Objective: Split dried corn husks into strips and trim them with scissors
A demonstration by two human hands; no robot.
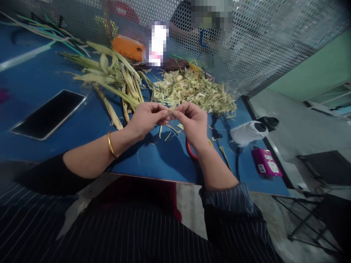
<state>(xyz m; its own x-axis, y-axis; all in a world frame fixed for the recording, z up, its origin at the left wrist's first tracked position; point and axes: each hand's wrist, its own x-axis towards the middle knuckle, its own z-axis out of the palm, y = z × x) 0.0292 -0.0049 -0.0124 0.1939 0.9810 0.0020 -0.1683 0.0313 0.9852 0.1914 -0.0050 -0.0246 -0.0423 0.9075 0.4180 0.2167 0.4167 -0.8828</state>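
My left hand [146, 118] and my right hand [193, 122] meet above the blue table [41, 78], fingers pinched together on a thin pale leaf strip [172, 108] held between them. A gold bangle sits on my left wrist. Small cut strip pieces [167, 134] lie on the table under my hands. Behind them lies a heap of shredded pale leaf bits [192, 89], and to its left a bundle of long green-yellow leaf stalks [115, 78].
A dark phone [49, 113] lies at left. Red-handled scissors [190, 150] lie under my right wrist. A white spool [248, 132] and a purple box [265, 162] sit at right. An orange pouch [127, 47] and a perforated metal screen [260, 40] stand behind.
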